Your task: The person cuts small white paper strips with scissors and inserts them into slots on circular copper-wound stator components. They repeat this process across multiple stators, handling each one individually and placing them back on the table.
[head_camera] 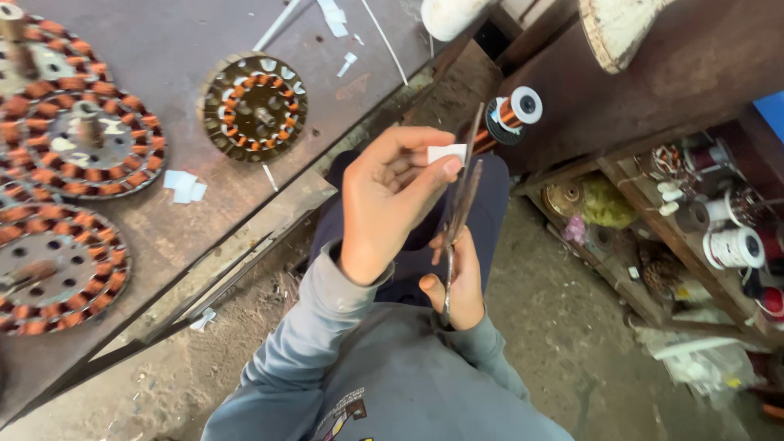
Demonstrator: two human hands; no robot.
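Left hand [384,204] pinches paper slip [447,153]; scissors [461,204] beside.

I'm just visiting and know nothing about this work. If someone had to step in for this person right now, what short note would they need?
Left hand: raised, pinching a small white paper piece between thumb and fingers.
Right hand: gripping the scissors, whose blades meet the paper's edge.
On the workbench: a round stator with copper windings and white slips in some slots, more wound stators to the left, and cut white scraps.
Done: several scraps already cut.
Left: the paper in hand is not yet cut through.
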